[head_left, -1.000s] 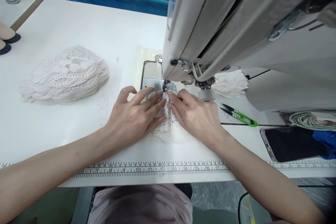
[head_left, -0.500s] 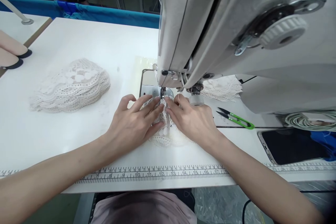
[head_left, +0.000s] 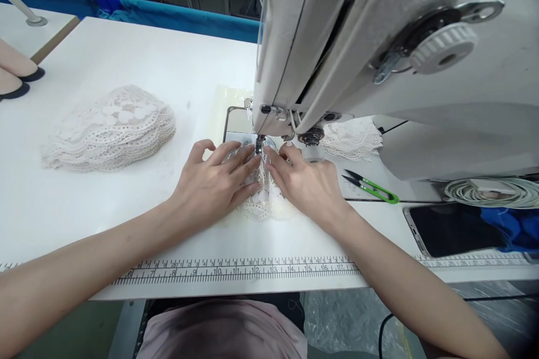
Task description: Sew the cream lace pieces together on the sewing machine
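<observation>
A white lace piece (head_left: pixel 264 193) lies under the presser foot (head_left: pixel 259 145) of the sewing machine (head_left: pixel 328 50), gathered between my hands. My left hand (head_left: pixel 214 179) rests on its left side, fingers stretched out and the fingertips beside the foot. On the right side my right hand (head_left: pixel 309 182) has its fingers bent and closed on the lace close to the foot. Part of the lace is hidden beneath both hands.
A stack of lace pieces (head_left: pixel 113 129) lies to the left, and more lace (head_left: pixel 351 140) sits behind the needle area. Green-handled thread snips (head_left: pixel 373 186), a phone (head_left: pixel 452 229) and a coiled cord (head_left: pixel 492 192) are at right. A ruler strip (head_left: pixel 236 270) runs along the front edge.
The whole view has shifted slightly, so the scene sits a little higher. Less lace shows in front of my hands; they keep nearly the same place beside the foot.
</observation>
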`<state>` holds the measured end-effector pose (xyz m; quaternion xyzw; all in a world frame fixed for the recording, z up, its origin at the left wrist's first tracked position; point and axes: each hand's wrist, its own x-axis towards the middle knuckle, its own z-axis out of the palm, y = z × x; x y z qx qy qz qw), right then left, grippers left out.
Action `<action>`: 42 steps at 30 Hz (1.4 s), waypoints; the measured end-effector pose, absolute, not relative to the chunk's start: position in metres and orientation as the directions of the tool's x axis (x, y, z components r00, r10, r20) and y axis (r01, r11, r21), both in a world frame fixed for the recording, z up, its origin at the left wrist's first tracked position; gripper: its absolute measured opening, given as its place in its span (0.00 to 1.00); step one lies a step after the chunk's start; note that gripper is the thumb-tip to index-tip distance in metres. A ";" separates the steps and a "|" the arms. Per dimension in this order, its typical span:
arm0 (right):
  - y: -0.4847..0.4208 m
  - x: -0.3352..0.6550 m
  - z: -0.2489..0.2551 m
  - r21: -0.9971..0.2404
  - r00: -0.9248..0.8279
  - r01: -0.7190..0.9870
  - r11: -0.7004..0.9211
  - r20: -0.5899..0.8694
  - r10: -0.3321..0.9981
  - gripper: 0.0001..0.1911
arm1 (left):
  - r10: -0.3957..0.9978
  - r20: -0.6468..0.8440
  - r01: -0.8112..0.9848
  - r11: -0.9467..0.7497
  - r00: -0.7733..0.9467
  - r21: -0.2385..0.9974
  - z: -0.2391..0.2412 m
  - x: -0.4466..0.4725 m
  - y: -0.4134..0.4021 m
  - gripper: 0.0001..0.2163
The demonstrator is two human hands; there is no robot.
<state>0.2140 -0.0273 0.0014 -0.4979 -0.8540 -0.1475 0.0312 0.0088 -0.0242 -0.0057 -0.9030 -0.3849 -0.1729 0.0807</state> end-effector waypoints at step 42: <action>-0.036 0.220 0.020 -0.461 -0.422 0.737 0.494 0.256 0.870 0.13 | 0.597 -0.036 0.497 -0.632 0.802 0.594 0.032 -0.007 0.014 0.21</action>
